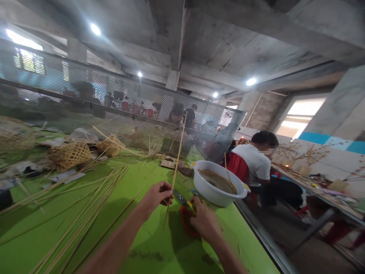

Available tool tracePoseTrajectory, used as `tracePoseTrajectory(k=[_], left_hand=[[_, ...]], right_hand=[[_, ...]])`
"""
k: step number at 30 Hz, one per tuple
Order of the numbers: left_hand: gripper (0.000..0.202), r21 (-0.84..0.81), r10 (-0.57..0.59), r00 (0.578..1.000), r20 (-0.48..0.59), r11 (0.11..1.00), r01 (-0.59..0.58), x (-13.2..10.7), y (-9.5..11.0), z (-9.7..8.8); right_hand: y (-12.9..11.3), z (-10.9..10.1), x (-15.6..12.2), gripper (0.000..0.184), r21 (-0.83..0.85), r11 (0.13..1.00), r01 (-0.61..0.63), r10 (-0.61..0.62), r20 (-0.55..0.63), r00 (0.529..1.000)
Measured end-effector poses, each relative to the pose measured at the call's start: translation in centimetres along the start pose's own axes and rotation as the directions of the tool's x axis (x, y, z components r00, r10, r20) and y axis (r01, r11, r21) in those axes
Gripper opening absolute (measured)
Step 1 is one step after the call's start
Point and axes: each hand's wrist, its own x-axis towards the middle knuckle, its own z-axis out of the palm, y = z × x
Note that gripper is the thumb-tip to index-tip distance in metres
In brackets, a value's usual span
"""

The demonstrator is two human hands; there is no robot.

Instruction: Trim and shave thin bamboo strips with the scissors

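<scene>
My left hand (pixel 159 198) pinches a thin bamboo strip (pixel 179 160), which stands nearly upright with its lower end close to the green table. Just to the right, my right hand (pixel 203 217) is closed at the handles of a pair of scissors (pixel 188 222) with red and yellow grips. Their dark blades point up toward the strip and my left fingers. My right fingers are partly blurred. Beyond that hand stands a white basin (pixel 205 192) of brownish water, a strip leaning in it.
Long bamboo strips (pixel 94 205) lie across the left of the green table (pixel 142 247). Woven baskets (pixel 71 155) sit at the back left. A perforated metal screen (pixel 137 118) runs along the far edge. A person in a white shirt (pixel 253 163) sits at the right.
</scene>
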Motion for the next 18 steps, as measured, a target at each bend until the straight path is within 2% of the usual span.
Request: tracePoseTrajectory(k=[3,5,7,9,10,12,15,18], left_hand=[[0.025,-0.028,0.023,0.999,-0.036,0.999,-0.024,-0.1,-0.1,-0.7],[0.024,-0.067,0.032,0.997,-0.069,0.997,-0.037,-0.2,-0.2,-1.1],[0.023,-0.100,0.036,0.994,-0.101,0.994,-0.046,-0.3,-0.2,-1.3],[0.022,-0.115,0.024,0.991,-0.132,0.993,-0.040,-0.3,-0.3,-1.3],[0.021,-0.122,0.013,0.990,-0.141,0.992,-0.030,-0.3,-0.3,-1.3],[0.020,-0.153,-0.012,0.988,-0.153,0.988,-0.011,-0.2,-0.5,-1.0],[0.022,-0.221,-0.022,0.994,-0.110,0.975,-0.003,-0.3,-0.7,-0.3],[0.030,-0.252,-0.019,1.000,-0.008,0.968,0.017,-0.6,-0.6,0.6]], right_hand=[[0.4,-0.5,0.3,0.041,0.284,0.952,-0.113,0.099,0.065,0.993],[0.5,-1.1,0.2,0.042,0.483,0.860,-0.166,0.113,0.136,0.984],[0.1,-1.5,-0.1,0.048,0.734,0.652,-0.191,0.073,0.191,0.979],[-0.6,-1.8,-0.5,0.054,0.902,0.378,-0.208,-0.001,0.225,0.974],[-1.0,-1.8,-0.8,0.057,0.940,0.252,-0.230,-0.031,0.245,0.969],[-2.0,-1.6,-1.2,0.061,0.952,0.119,-0.283,-0.074,0.292,0.953],[-3.5,-1.2,-1.5,0.052,0.948,0.030,-0.316,-0.130,0.317,0.940],[-5.0,-0.9,-1.6,0.030,0.947,-0.041,-0.319,-0.192,0.306,0.933]])
